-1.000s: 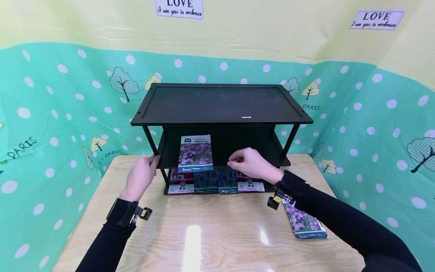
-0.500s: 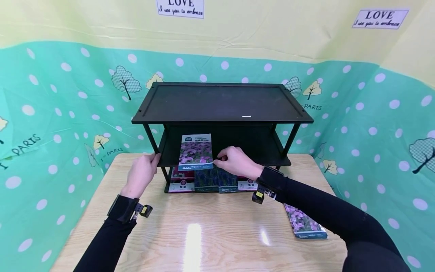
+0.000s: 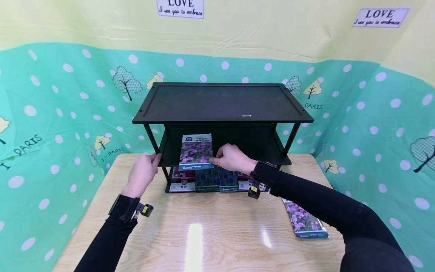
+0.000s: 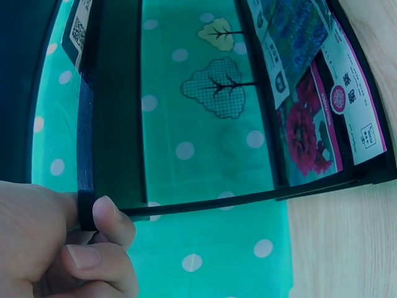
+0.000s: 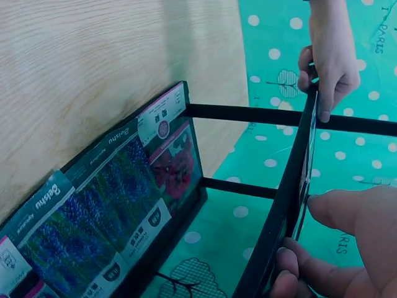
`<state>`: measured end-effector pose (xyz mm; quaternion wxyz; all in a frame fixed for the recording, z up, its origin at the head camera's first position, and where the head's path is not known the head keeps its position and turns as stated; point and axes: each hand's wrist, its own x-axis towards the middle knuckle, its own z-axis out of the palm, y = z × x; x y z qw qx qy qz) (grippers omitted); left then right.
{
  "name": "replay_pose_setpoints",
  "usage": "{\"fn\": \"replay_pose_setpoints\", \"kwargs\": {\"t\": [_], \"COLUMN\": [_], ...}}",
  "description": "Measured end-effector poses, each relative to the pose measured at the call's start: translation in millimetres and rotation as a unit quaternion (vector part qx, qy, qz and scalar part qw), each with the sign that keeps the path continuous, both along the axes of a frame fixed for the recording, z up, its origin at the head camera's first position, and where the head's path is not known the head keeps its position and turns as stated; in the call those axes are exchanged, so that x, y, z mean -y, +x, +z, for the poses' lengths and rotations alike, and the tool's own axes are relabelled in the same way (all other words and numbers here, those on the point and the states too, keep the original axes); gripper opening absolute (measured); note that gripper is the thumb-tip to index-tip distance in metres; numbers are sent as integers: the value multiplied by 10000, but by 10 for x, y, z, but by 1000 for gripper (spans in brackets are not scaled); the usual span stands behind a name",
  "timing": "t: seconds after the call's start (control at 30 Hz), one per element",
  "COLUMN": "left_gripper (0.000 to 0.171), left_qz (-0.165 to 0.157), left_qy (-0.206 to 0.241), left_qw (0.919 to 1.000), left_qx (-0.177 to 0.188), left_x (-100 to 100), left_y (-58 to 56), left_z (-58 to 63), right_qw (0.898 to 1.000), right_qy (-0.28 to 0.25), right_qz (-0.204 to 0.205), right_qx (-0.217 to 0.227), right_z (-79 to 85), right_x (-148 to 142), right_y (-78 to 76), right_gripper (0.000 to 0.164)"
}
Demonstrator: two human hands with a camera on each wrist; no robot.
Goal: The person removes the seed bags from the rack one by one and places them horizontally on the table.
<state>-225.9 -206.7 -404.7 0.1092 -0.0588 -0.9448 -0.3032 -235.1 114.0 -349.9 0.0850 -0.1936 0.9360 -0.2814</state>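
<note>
Teal cloth with white dots and printed trees (image 3: 85,121) drapes the far side behind a pale wooden worktop (image 3: 163,241), and on it stands a black rack with flat shelves and slim posts (image 3: 217,104). One glossy paper packet printed with pink-purple flowers (image 3: 196,151) sits toward the left of the rack's black middle shelf (image 3: 251,138), its near edge overhanging the front lip. From where I stand, the hands are apart: the left hand (image 3: 142,174) grips the shelf's near left corner, and the right hand (image 3: 234,158) pinches the packet's near right corner (whether its fingers also bear on the shelf edge, I cannot tell). Below, on the bottom tier, two blue-flowered packets (image 3: 217,180) overlap between a red-flowered packet (image 3: 182,185) on the left and a white-edged packet (image 3: 244,185) on the right, partly hidden. Another pink-purple packet (image 3: 304,221) lies right on the worktop, partly under the black right sleeve (image 3: 316,206).
</note>
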Motion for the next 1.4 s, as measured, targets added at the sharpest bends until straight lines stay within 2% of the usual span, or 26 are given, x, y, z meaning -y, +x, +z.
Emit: {"fn": "replay_pose_setpoints", "kwargs": {"t": [0.13, 0.23, 0.63, 0.87, 1.1, 1.4], "left_gripper": [44, 44, 44, 44, 44, 43], "left_qz": [73, 112, 140, 135, 130, -15], "left_qy": [-19, -13, -11, -35, -29, -41], "left_qw": [10000, 9999, 9999, 9999, 9999, 10000], "left_qx": [-19, 10, 78, -29, -49, -1], "left_x": [4, 0, 50, 36, 10, -22], "left_y": [26, 46, 91, 76, 49, 19], "left_z": [-20, -22, 13, 16, 3, -12], "right_qw": [9994, 9982, 9977, 9972, 9977, 9941], "right_qy": [-71, -115, 34, 74, 22, -68], "right_qz": [-227, -401, -464, -614, -575, -937], "right_qx": [263, 422, 492, 421, 353, 535], "right_z": [9, 14, 23, 13, 6, -19], "right_x": [38, 56, 169, 195, 183, 130], "right_y": [-48, -76, -138, -128, -117, -119], "right_gripper": [55, 59, 60, 63, 62, 60]}}
